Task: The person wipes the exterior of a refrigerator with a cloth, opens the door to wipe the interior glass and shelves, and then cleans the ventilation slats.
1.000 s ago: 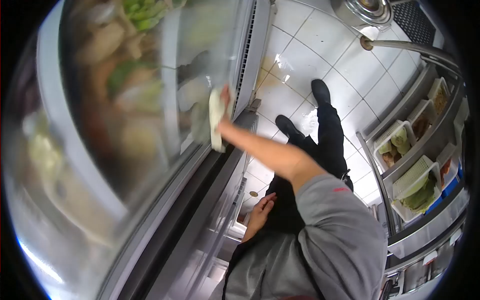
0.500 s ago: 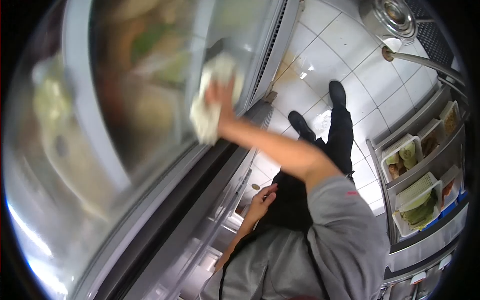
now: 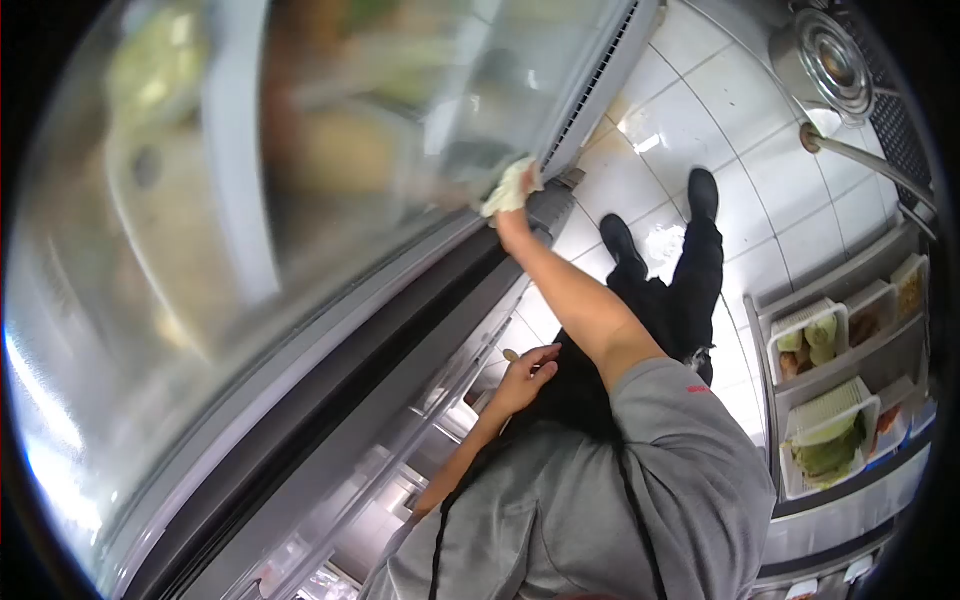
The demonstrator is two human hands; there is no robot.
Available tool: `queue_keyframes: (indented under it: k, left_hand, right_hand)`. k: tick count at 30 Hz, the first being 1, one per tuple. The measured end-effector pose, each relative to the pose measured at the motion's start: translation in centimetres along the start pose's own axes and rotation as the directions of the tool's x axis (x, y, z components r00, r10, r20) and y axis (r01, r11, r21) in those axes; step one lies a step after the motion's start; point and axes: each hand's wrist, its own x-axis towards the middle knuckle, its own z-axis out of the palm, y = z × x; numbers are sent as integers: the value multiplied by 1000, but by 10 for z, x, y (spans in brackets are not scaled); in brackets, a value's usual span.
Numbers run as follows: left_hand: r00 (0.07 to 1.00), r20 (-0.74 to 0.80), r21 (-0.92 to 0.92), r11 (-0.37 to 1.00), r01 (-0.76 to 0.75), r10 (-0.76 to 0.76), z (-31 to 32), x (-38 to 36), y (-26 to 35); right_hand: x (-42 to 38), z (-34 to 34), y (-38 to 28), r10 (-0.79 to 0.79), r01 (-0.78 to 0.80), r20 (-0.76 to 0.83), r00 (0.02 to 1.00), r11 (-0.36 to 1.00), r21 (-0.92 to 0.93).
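Observation:
My right hand (image 3: 512,218) is closed on a pale, crumpled cloth (image 3: 503,192). It presses the cloth at the lower corner of a large glass pane (image 3: 505,100), beside the dark ledge (image 3: 440,275) below it. Blurred food shows behind the glass. My left hand (image 3: 528,381) hangs by my thigh, near the front of the unit. Its fingers are loosely bent and apart, with nothing visible in them.
White floor tiles (image 3: 790,190) lie around my black shoes (image 3: 703,195). At the right, a metal rack holds white baskets (image 3: 790,455) of vegetables. A lidded metal pot (image 3: 790,70) and a metal pipe (image 3: 870,160) are at the upper right.
My right hand has slid the cloth rightward toward the pane's lower corner, beside the ledge. My left hand stays low near my thigh. The view has shifted slightly.

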Motion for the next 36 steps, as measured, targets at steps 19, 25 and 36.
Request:
queue_keyframes:
  k: [19, 25, 36]
  left_hand:
    - [934, -191, 218, 941, -260, 302, -28, -37, 58]
    - [716, -368, 285, 805, -520, 593, -23, -76, 83]
    - [-384, -431, 798, 146, -585, 817, -55, -192, 214]
  right_hand:
    - [-211, 177, -308, -732, 953, 633, -251, -302, 29]
    - [-192, 117, -229, -569, 952, 822, -23, -262, -155]
    - [-472, 322, -419, -427, 716, 671, -606, -661, 225]
